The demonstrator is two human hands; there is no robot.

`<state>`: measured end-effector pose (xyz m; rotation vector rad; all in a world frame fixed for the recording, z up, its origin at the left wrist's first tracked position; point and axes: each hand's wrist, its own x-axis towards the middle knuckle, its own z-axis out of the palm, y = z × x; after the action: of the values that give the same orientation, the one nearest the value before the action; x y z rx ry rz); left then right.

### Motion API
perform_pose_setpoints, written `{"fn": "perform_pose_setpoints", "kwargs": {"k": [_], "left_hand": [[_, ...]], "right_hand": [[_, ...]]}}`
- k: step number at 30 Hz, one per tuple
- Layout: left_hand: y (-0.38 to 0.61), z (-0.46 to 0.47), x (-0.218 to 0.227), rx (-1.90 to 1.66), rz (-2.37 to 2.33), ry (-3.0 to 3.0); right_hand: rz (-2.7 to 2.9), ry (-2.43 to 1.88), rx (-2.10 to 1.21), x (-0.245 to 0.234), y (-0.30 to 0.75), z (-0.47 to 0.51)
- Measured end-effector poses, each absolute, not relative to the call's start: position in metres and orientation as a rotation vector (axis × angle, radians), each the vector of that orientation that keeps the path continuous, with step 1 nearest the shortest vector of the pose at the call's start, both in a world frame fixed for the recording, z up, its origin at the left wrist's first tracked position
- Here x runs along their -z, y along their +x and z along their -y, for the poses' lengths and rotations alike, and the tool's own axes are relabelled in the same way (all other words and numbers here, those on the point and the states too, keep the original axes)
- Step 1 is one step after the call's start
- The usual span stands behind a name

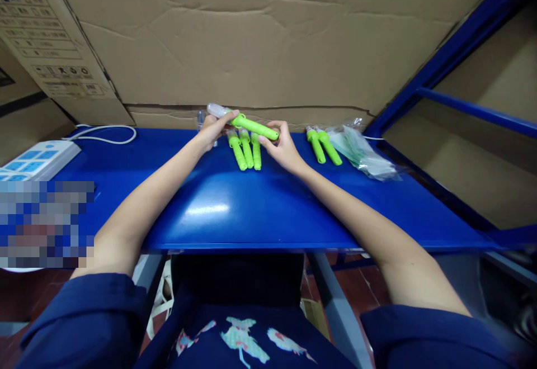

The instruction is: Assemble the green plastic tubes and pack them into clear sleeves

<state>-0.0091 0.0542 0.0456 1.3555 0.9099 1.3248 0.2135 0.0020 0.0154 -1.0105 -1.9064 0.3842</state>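
Above the back of the blue table (251, 207) I hold a bright green, ribbed stick (254, 127) with a clear rounded tip (216, 110). It slants down to the right. My left hand (215, 127) is closed around the end by the clear tip. The fingers and thumb of my right hand (284, 145) grip its lower green end. Just beneath, three similar green sticks (246, 151) lie side by side, their upper ends partly hidden. A clear plastic piece (200, 118) shows behind my left hand, mostly covered.
Two more green sticks (324, 146) lie to the right, beside a clear plastic bag (367, 154) with pale green and white contents. A white power strip (42, 159) with its cable sits at the left. Cardboard (260, 39) stands behind the table; a blue metal frame (453, 50) borders the right.
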Motion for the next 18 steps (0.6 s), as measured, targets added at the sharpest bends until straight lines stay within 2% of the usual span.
{"fn": "perform_pose_setpoints", "kwargs": {"k": [7, 18], "left_hand": [[-0.015, -0.054, -0.047, -1.233, -0.824, 1.381], [-0.014, -0.06, -0.039, -1.279, -0.854, 1.343]], "right_hand": [[1.798, -1.056, -0.179, -0.032, 0.212, 0.017], [1.754, -1.073, -0.382, -0.045, 0.21, 0.021]]}}
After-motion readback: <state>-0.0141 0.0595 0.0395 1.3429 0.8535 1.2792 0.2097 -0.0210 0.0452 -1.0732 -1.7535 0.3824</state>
